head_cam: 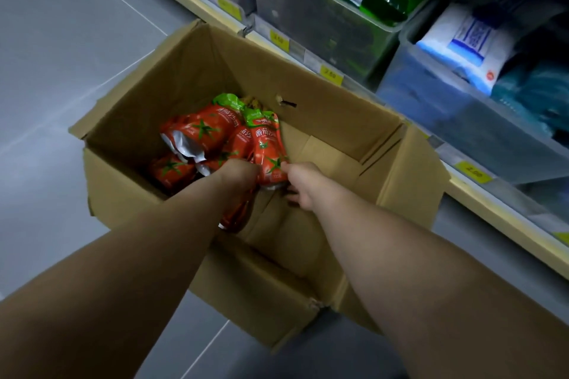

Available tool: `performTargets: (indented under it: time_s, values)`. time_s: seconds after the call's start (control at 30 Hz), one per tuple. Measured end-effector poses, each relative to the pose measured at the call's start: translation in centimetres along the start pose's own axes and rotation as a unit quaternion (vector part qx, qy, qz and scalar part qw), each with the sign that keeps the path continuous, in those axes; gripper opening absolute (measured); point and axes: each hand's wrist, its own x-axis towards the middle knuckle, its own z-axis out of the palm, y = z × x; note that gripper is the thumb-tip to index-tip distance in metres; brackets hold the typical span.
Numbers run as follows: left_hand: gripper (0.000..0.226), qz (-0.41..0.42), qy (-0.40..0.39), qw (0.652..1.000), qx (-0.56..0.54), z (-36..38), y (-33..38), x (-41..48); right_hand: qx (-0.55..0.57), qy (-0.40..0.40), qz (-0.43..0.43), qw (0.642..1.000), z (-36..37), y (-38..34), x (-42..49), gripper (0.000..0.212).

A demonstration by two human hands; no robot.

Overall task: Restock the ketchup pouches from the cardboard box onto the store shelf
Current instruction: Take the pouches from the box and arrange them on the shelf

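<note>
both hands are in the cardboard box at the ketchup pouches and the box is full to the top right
No. In the head view the box is far from full: a few ketchup pouches lie at its bottom. The left hand and right hand are in it.

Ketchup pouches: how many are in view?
5 ketchup pouches in the cardboard box: one topmost, one middle, one rightmost, one near-left, one nearest, half covered. Others may be hidden.

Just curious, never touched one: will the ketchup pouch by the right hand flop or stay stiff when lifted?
Probably floppy: the ketchup pouch looks like soft film, and a neighbouring pouch lies creased, its silver base folded. Likely slippery too: the film shines. Unlikely to roll: both lie slumped, not rounded, in the cardboard box.
</note>
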Motion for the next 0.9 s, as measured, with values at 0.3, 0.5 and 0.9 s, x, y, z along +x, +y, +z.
performTargets:
  time_s: [0.3,0.5,0.9]
  values:
    - [0.040,0.001,0.021,0.999,-0.033,0.8,0.5,0.3,0.046,0.013,0.046,0.998,-0.2,0.0,1.0,0.052]
    - [0.048,0.002,0.020,0.999,-0.040,0.5,0.3,0.1,0.086,0.044,0.016,0.995,0.2,0.2,0.9,0.040]
    - [0.054,0.063,-0.093,0.992,-0.060,-2.7,2.1,-5.1,0.125,0.010,-0.060,0.990,-1.4,-0.3,-7.5,0.047]
